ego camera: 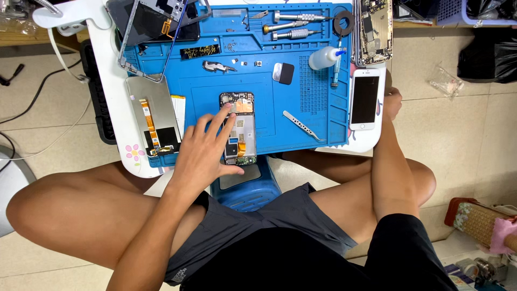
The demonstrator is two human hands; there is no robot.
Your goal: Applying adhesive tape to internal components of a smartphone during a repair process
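Head view: left hand (207, 148) on opened phone (239, 129) (flat)

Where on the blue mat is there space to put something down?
Bare mat lies between the opened phone under the left hand and the tweezers. Another bare patch lies above the phone, below the small metal bracket. The top edge, with its screwdrivers, is crowded.

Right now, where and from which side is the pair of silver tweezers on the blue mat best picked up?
Probably at the wide rear end of the tweezers, coming from above on the right: they lie flat and diagonal on the blue mat, fine tips pointing lower right, with bare mat around them.
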